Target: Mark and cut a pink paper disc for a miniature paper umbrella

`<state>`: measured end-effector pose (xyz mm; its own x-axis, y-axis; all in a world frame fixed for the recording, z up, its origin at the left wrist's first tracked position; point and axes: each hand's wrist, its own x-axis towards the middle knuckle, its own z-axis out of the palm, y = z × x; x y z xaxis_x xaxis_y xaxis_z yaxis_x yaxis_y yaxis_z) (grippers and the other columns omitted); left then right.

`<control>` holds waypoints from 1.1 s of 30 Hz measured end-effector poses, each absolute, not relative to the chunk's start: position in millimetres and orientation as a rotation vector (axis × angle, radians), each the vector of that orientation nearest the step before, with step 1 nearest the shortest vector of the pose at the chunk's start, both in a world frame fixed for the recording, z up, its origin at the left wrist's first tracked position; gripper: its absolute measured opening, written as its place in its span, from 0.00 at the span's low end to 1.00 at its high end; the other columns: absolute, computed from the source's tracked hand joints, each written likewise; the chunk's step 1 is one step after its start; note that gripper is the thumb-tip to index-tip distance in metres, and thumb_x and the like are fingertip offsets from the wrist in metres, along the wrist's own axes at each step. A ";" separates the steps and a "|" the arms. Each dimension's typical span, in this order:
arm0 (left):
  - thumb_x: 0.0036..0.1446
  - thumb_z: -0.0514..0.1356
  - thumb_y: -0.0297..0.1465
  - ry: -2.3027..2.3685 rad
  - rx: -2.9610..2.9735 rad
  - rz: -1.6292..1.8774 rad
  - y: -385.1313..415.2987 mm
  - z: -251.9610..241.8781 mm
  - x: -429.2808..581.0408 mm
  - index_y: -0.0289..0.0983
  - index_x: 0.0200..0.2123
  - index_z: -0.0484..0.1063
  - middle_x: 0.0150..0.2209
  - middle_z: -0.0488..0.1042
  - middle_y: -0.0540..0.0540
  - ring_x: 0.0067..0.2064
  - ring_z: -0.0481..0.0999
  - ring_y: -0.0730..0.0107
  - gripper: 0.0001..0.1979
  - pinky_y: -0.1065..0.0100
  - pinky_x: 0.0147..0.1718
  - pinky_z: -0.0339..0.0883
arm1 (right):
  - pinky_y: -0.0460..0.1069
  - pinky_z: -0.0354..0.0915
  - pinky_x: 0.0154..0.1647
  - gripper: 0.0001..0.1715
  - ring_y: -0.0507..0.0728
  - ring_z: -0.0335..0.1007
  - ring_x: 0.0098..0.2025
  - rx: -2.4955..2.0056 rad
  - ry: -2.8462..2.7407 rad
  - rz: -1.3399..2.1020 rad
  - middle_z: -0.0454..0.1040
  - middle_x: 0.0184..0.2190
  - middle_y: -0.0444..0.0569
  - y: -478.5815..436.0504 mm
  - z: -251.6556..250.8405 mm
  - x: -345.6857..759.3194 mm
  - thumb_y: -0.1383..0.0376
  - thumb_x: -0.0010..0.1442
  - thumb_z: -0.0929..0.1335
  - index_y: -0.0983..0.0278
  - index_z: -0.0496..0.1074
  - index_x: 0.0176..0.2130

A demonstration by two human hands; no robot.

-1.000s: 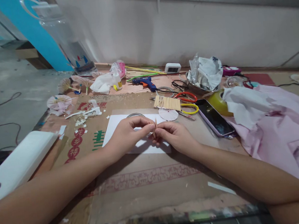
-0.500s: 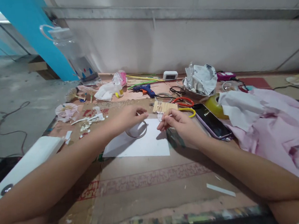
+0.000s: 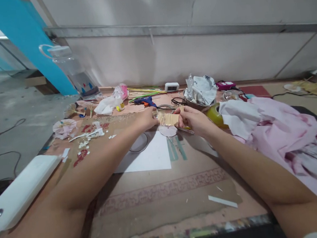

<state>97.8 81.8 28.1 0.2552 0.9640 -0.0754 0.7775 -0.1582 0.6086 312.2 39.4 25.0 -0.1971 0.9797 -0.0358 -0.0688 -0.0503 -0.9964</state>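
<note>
Half a second ago the left hand (image 3: 149, 119) was above the ring (image 3: 138, 143) and the right hand (image 3: 193, 120) beside the stick bundle (image 3: 168, 119); now both meet at the bundle, just above the frame's centre. Left fingers are clamped on its left end; right fingers pinch pale sticks (image 3: 181, 108) at its right. The ring lies uncovered on white paper (image 3: 153, 156).

Left fingers (image 3: 153, 120) grip a stick bundle (image 3: 169, 119), right fingers (image 3: 181, 121) at its other end.

Matt, seemingly wooden sticks (image 3: 169, 119).
</note>
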 end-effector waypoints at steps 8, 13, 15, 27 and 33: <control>0.56 0.60 0.27 1.394 2.025 0.717 69.2 23.5 85.8 0.36 0.43 0.78 0.34 0.78 0.49 0.37 0.76 0.67 0.12 0.66 0.41 0.70 | 0.47 0.60 0.29 0.08 0.50 0.57 0.24 -1.056 -1.207 1.100 0.61 0.22 0.37 44.5 26.6 321.5 0.62 0.52 0.69 0.59 0.64 0.33; 0.56 0.58 0.31 1.331 2.021 0.865 51.3 27.1 67.6 0.38 0.31 0.75 0.31 0.77 0.49 0.36 0.75 0.65 0.06 0.65 0.41 0.69 | 0.47 0.52 0.24 0.20 0.50 0.51 0.22 -1.096 -1.243 1.060 0.58 0.23 0.36 38.5 23.0 317.4 0.57 0.55 0.73 0.60 0.70 0.46; 0.57 0.57 0.32 1.305 2.003 0.903 42.5 30.0 59.9 0.38 0.33 0.75 0.33 0.78 0.49 0.37 0.75 0.65 0.07 0.65 0.40 0.69 | 0.47 0.52 0.24 0.29 0.50 0.53 0.23 -1.131 -1.327 1.085 0.60 0.24 0.36 32.5 20.2 310.7 0.52 0.56 0.74 0.62 0.70 0.53; 0.58 0.62 0.39 1.175 1.827 0.860 1.5 44.6 30.9 0.37 0.35 0.78 0.31 0.80 0.48 0.32 0.77 0.68 0.12 0.67 0.35 0.73 | 0.48 0.51 0.26 0.21 0.50 0.52 0.24 -1.261 -1.483 0.917 0.59 0.20 0.40 3.3 19.5 279.9 0.53 0.56 0.71 0.61 0.64 0.22; 0.61 0.63 0.44 1.251 1.873 0.988 -0.4 49.0 19.3 0.39 0.40 0.81 0.37 0.82 0.47 0.37 0.79 0.68 0.15 0.67 0.39 0.72 | 0.48 0.49 0.24 0.25 0.51 0.51 0.23 -1.298 -1.542 0.921 0.59 0.19 0.40 2.8 9.7 285.4 0.48 0.58 0.71 0.60 0.62 0.22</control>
<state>19.3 -0.4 49.0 0.2538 0.9411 0.2233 0.4349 -0.3172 0.8428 285.4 2.8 9.7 -0.0516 0.9848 0.1661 0.3209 0.1739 -0.9310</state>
